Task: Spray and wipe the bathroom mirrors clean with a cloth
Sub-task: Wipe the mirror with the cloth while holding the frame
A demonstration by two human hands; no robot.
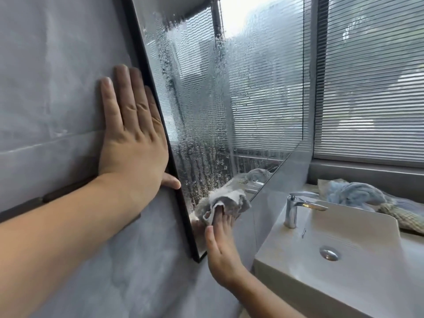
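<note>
**Cloth pressed low on the wet mirror**

A white basin (286, 281) with a chrome tap (296, 207) stands at the right on the worktop (269, 251). A blue towel (353, 193) lies behind it, under a window with closed blinds (371, 88). The mirror (229, 99) is tall, its long axis upright, and its glass is full of drops. The left hand (133, 138) lies flat with straight fingers on the grey wall (46, 88), its thumb on the black frame (137, 42). The right hand (221, 246), fingers stretched, presses the crumpled grey cloth (226, 203) on the glass near the lower left corner

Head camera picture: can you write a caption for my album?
Right hand presses a grey cloth on the wet mirror; left hand rests flat on the wall.
</note>
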